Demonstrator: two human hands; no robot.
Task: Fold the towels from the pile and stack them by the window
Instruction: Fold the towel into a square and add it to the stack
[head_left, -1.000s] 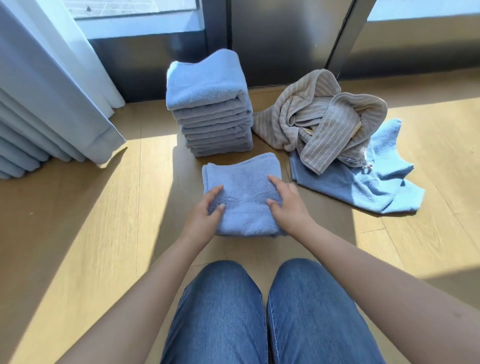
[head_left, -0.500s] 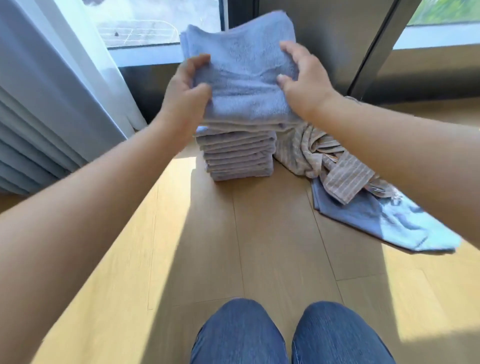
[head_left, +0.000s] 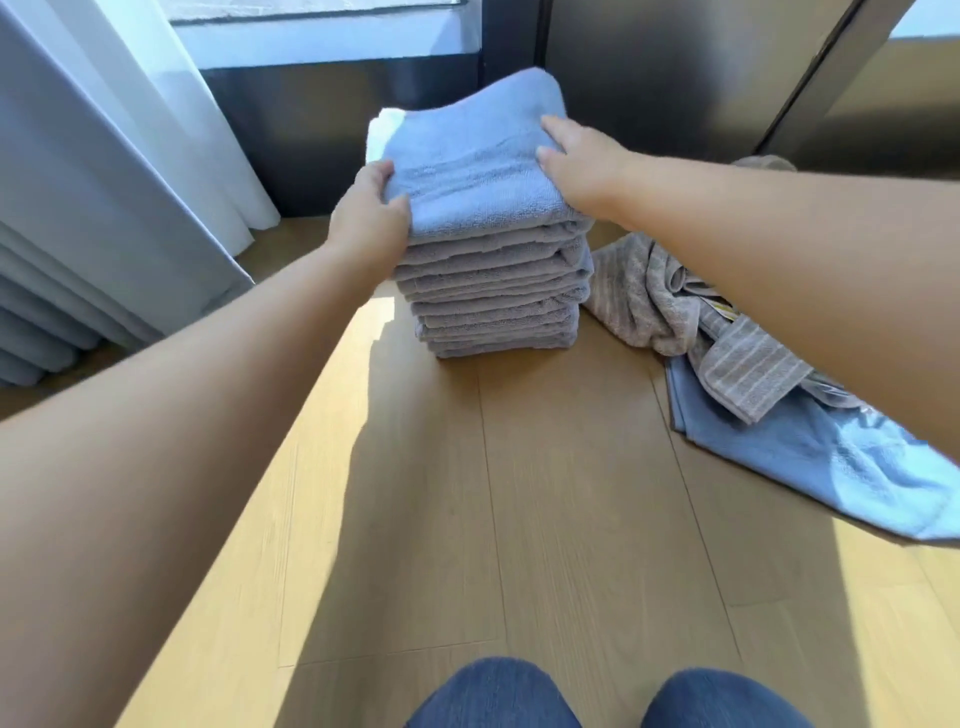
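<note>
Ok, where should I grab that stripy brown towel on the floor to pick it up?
Probably pinch the striped towel by its loose flat flap, coming from the near side and above. That end lies spread on the blue towel, clear of the stack, while the rest is bunched.

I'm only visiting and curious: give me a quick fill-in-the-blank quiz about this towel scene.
1. The top towel on the stack is ____ in colour.
2. The left hand and right hand make ____ hands touching it.
3. The striped towel lies unfolded to the stack's ____.
4. The curtain hangs to the stack's ____.

Missing words: blue; two; right; left.
</note>
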